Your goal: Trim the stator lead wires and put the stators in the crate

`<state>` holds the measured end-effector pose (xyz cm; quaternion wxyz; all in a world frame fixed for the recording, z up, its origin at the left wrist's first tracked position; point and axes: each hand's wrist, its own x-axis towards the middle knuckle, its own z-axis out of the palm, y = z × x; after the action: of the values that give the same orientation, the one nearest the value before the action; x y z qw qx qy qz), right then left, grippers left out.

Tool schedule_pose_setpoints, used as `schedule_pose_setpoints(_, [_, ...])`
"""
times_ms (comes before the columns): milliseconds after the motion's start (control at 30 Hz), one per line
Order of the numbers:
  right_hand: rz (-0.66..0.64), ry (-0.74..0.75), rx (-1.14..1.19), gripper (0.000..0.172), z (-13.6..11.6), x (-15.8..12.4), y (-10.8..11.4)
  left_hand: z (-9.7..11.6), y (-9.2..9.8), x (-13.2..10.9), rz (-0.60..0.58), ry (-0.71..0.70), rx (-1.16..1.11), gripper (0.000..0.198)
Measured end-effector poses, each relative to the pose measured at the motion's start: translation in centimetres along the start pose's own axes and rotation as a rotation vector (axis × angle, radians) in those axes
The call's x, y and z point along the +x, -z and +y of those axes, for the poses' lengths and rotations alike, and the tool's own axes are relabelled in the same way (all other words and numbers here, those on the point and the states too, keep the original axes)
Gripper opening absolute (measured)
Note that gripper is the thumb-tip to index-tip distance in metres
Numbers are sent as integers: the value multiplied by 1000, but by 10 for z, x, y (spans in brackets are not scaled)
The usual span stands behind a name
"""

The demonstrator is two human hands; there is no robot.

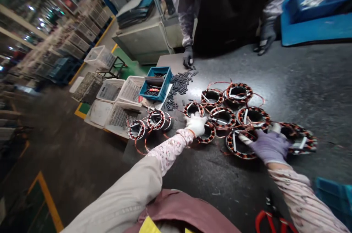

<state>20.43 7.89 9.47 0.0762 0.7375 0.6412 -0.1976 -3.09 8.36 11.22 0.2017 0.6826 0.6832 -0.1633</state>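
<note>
Several ring-shaped motor stators wound with copper wire stand on the dark table. My left hand (196, 124), in a white glove, is closed on the rim of a small stator (189, 105), with another stator (211, 138) just under its wrist side. My right hand (271, 146), in a purple glove with pale fingertips, has its thumb at the rim of a front stator (231, 147) and its fingers by the far-right stator (309, 141). Its grip looks closed on the front stator, though the palm hides part of the contact. Loose copper leads trail among the rings.
Black small rods (180, 83) lie piled near a blue bin (166, 85). Across the table, a co-worker's gloved hand (188, 57) touches the pile; the other hand (265, 39) rests at the edge. Red-handled pliers (265, 222) lie in front. White crates (132, 88) stand left.
</note>
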Motion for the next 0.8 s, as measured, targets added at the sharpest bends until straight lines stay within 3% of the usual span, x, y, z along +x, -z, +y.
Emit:
schedule_pose_setpoints(100, [36, 52, -32, 65, 3, -18, -16, -2, -1, -30, -101, -122, 39, 61])
schedule_pose_setpoints(200, [48, 94, -45, 59, 5, -32, -33, 1, 33, -41, -156, -279, 127, 43])
schedule_pose_setpoints(233, [60, 106, -50, 57, 5, -37, -39, 6, 51, -37, -94, -324, 150, 39])
schedule_pose_setpoints(300, [93, 128, -57, 53, 3, -48, -48, 20, 84, -14, 145, -414, 149, 42])
schedule_pose_setpoints(333, [103, 139, -60, 51, 1, -54, -50, 29, 97, 4, 269, -488, 140, 44])
schedule_pose_setpoints(400, [81, 170, -63, 49, -4, -67, -52, 48, 110, 46, 384, -619, 146, 50])
schedule_pose_setpoints(500, [-15, 198, -57, 54, -14, -82, -49, 73, 97, 105, 247, -621, 166, 62])
schedule_pose_setpoints(600, [-74, 201, -50, 48, -26, -89, -50, 81, 70, 129, 124, -545, 203, 67])
schedule_pose_setpoints(700, [-113, 243, -42, 48, -30, -97, -50, 72, 50, 110, 78, -562, 221, 62])
schedule_pose_setpoints(800, [-134, 340, 3, 53, -9, -117, -35, 62, 35, 74, 31, -624, 258, 55])
